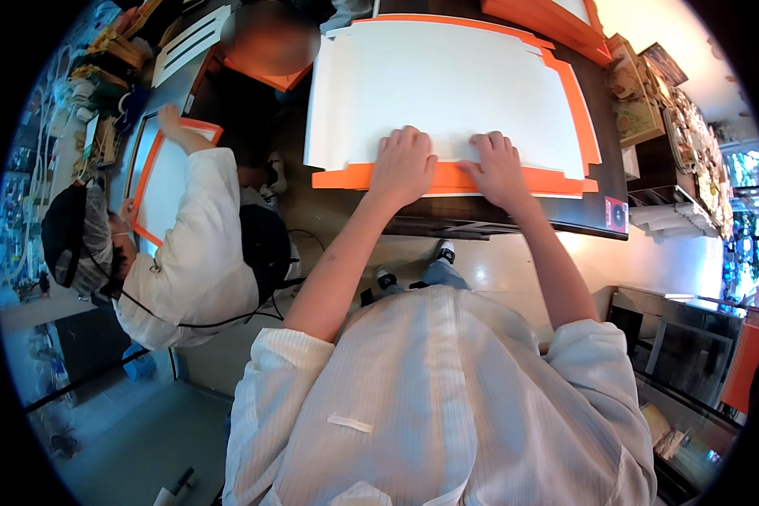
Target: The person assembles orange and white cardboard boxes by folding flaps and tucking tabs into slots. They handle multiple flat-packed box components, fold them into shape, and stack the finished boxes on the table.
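Note:
A large flat cardboard box blank (447,93) lies on the dark table, its inner face white. Orange flaps run along its far, right and near edges; the near orange flap (341,180) is folded up over the white. My left hand (403,164) lies on this flap left of its middle, fingers stretched together onto the white surface. Right of it, my right hand (497,167) presses the same flap, fingers slightly bent and thumb pointing toward the left hand. Neither hand grips anything that I can see; the undersides of both are hidden.
To my left a person in a white shirt and hair net (97,232) handles an orange-edged white box piece (162,181). An orange box (557,25) stands at the table's far right. Shelves with goods (679,118) line the right side. The dark table edge (565,221) runs before me.

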Tool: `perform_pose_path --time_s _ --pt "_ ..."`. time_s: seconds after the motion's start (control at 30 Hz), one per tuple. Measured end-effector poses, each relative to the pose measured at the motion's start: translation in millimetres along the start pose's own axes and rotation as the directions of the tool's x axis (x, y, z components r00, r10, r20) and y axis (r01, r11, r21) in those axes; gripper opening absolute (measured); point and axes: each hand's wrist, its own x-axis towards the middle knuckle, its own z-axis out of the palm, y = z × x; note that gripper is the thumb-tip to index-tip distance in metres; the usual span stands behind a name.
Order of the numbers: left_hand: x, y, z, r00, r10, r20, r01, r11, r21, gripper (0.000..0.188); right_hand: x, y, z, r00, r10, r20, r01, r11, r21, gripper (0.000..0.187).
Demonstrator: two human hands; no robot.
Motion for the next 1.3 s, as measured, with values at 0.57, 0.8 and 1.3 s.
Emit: perform_pose_path --time_s 0.57,0.8,1.3 --pt "-5 23 29 0.944 0.202 -0.262 -0.218 0.975 -0.033 0.035 -5 7 32 0.956 0.012 -0.294 -0.016 1.0 -0.009 0.063" --pt "-17 35 37 0.916 0.09 -0.392 -0.142 0.984 -0.108 0.013 -37 1 26 0.899 -0.076 -0.43 0.159 0.974 0.16 0.02" --pt "-57 29 62 0.808 0.402 -0.431 -0.277 0.904 0.325 0.041 -59 4 45 0.77 -0.206 -0.603 0.279 0.96 0.029 0.018"
